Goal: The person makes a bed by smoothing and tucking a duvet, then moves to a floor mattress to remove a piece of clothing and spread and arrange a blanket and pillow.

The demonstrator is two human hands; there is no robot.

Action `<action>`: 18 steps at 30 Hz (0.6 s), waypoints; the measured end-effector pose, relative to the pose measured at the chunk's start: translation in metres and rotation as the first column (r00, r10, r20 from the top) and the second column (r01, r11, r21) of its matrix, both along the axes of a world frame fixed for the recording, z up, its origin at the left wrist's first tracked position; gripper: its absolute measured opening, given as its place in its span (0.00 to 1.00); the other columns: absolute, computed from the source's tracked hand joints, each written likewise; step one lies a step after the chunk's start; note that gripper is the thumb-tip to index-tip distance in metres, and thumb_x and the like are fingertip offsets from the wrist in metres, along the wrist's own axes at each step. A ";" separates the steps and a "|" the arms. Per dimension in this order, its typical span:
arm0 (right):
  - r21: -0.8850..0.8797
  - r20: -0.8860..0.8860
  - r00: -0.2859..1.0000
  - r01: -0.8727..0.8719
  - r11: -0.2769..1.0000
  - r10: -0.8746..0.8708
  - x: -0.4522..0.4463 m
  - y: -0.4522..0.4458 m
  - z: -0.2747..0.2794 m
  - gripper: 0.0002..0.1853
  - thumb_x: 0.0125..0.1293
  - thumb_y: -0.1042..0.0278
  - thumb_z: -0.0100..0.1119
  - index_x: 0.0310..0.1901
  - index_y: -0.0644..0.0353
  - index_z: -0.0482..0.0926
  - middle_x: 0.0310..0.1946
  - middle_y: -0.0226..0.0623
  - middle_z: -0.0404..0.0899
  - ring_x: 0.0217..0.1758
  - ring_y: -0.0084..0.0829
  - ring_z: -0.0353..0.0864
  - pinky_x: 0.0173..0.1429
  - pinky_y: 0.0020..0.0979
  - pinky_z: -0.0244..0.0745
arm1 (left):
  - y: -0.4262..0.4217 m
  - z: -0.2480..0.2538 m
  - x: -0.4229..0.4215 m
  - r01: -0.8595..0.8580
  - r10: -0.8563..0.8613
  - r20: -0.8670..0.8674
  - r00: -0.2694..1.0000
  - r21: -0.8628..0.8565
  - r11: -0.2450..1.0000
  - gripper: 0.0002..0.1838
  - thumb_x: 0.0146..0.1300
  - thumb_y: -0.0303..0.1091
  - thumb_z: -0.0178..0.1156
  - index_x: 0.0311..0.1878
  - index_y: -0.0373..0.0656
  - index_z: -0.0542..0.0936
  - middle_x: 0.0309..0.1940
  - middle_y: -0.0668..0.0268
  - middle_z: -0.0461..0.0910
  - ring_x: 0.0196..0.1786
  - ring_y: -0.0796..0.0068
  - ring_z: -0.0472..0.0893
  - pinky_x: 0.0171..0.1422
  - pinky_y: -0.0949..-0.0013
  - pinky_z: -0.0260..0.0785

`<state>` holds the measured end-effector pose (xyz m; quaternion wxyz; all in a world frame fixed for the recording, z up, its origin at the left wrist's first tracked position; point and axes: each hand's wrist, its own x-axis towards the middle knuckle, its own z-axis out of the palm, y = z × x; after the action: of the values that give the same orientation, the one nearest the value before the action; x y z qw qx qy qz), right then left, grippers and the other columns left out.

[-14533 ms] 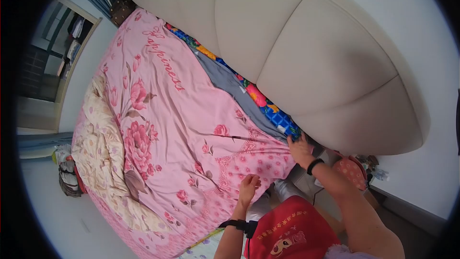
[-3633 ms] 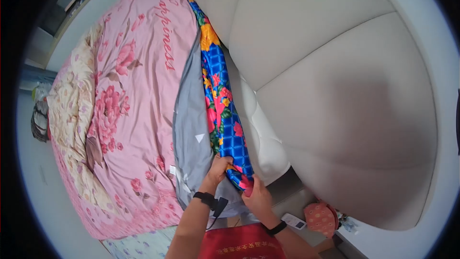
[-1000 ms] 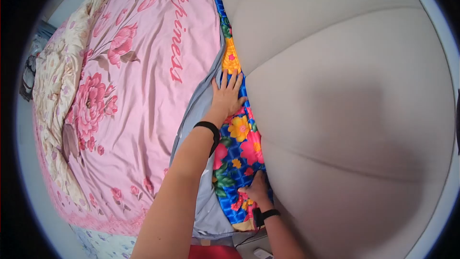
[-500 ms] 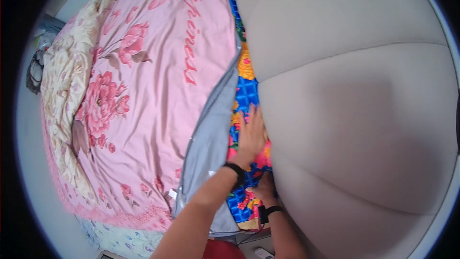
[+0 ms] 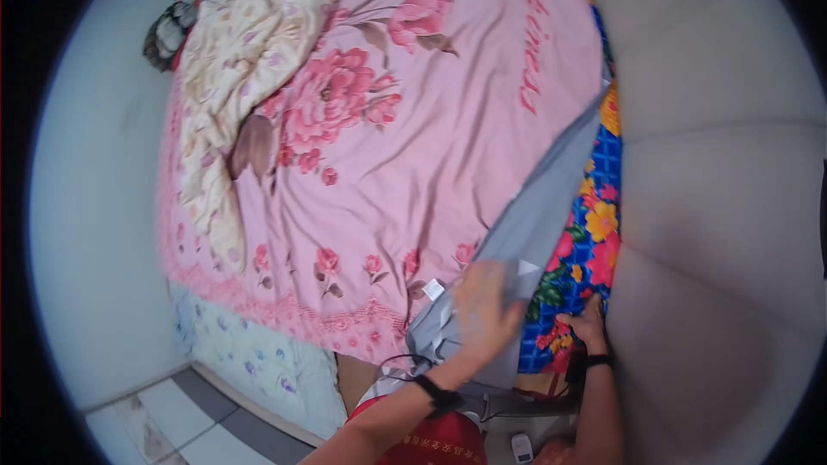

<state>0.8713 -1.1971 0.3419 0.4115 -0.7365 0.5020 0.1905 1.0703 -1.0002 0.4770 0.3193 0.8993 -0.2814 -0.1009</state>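
Blur softened the left hand (image 5: 484,310), its fingers seemingly extended and its thumb apart, over the gray sheet (image 5: 551,198); whether it touched the cloth could not be told. A moment earlier it had lain on the blue floral pad (image 5: 575,269), so the handling seemed to have shifted from pad to sheet, leaving more of the pattern uncovered. The right hand (image 5: 588,327), to its right, kept its place on the pad beside the padded headboard (image 5: 706,207); its fingertips were unclear, so a grip could not be told. Just left of the blurred fingers was a white tag (image 5: 433,289), and beyond them the pink cover (image 5: 482,146) spread away in creases. Farther off to the upper left, the cream quilt (image 5: 250,43) lay bunched. Lower left of the hand came pale floral bedding (image 5: 267,370), then floor tiles (image 5: 207,439), with a plain wall (image 5: 103,181) outermost.
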 end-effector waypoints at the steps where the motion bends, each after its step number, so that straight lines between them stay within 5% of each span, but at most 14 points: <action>1: -0.081 0.022 1.000 0.011 0.997 -0.010 -0.007 0.004 -0.014 0.64 0.36 0.55 0.84 0.69 0.77 0.50 0.70 0.58 0.58 0.75 0.46 0.55 0.77 0.34 0.51 | 0.027 -0.011 0.005 -0.066 0.066 0.008 0.998 0.028 0.997 0.45 0.48 0.40 0.72 0.68 0.36 0.62 0.62 0.46 0.68 0.67 0.44 0.64 0.70 0.44 0.52; 3: -0.250 0.061 0.998 0.027 0.968 -0.012 -0.016 0.013 -0.028 0.58 0.35 0.57 0.85 0.65 0.73 0.57 0.65 0.55 0.65 0.71 0.47 0.62 0.74 0.36 0.58 | 0.075 -0.033 0.010 -0.134 0.138 -0.050 0.989 0.076 0.988 0.52 0.44 0.44 0.75 0.70 0.35 0.59 0.59 0.43 0.68 0.63 0.45 0.66 0.68 0.46 0.54; 5: -0.207 0.160 0.984 0.105 0.973 -0.072 -0.013 0.018 -0.012 0.47 0.36 0.58 0.85 0.55 0.66 0.64 0.56 0.51 0.70 0.63 0.47 0.69 0.67 0.39 0.65 | 0.106 -0.054 0.005 -0.178 0.182 -0.220 0.958 0.042 0.983 0.49 0.46 0.45 0.76 0.69 0.37 0.62 0.57 0.46 0.71 0.60 0.47 0.69 0.64 0.52 0.60; 8: -0.381 -0.065 0.984 0.130 0.915 -0.167 0.008 0.042 0.017 0.40 0.38 0.61 0.83 0.51 0.63 0.67 0.50 0.52 0.74 0.55 0.49 0.74 0.59 0.41 0.70 | 0.136 -0.074 0.006 -0.210 0.203 -0.401 0.893 0.027 0.977 0.39 0.49 0.45 0.75 0.61 0.37 0.70 0.46 0.50 0.77 0.50 0.52 0.75 0.55 0.57 0.67; 10: -0.464 0.086 0.984 0.180 0.867 -0.158 0.022 0.040 0.013 0.33 0.42 0.61 0.80 0.47 0.64 0.72 0.44 0.50 0.77 0.50 0.47 0.76 0.55 0.42 0.72 | 0.154 -0.103 0.011 -0.198 0.193 -0.464 0.865 0.040 0.979 0.30 0.51 0.42 0.74 0.54 0.35 0.77 0.36 0.56 0.80 0.39 0.60 0.79 0.46 0.61 0.71; 13: -0.526 0.298 0.952 0.221 0.821 -0.066 0.086 0.024 0.049 0.19 0.50 0.63 0.74 0.39 0.63 0.79 0.36 0.44 0.81 0.42 0.43 0.80 0.49 0.41 0.75 | 0.183 -0.127 0.032 -0.225 0.133 -0.737 0.662 -0.026 0.974 0.15 0.55 0.36 0.71 0.40 0.35 0.82 0.24 0.69 0.78 0.26 0.77 0.74 0.34 0.71 0.67; 16: -0.485 0.480 0.876 0.309 0.818 -0.046 0.149 0.008 0.082 0.15 0.54 0.66 0.70 0.42 0.59 0.79 0.35 0.40 0.78 0.43 0.41 0.78 0.49 0.41 0.72 | 0.201 -0.123 0.047 -0.426 0.202 -0.816 0.542 -0.059 0.903 0.07 0.58 0.30 0.70 0.35 0.37 0.83 0.23 0.78 0.75 0.26 0.89 0.68 0.31 0.79 0.60; 18: -0.463 0.561 0.827 0.336 0.820 -0.022 0.175 -0.006 0.076 0.17 0.53 0.67 0.70 0.45 0.57 0.80 0.37 0.39 0.76 0.42 0.40 0.77 0.50 0.40 0.73 | 0.204 -0.117 0.047 -0.356 0.191 -0.802 0.566 -0.029 0.934 0.05 0.58 0.28 0.69 0.33 0.38 0.83 0.23 0.79 0.75 0.25 0.89 0.68 0.30 0.79 0.58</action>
<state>1.0460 -1.2027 0.4181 0.3246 -0.7926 0.4703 -0.2128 1.1173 -0.7964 0.3595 0.5047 0.7606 0.0232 -0.4077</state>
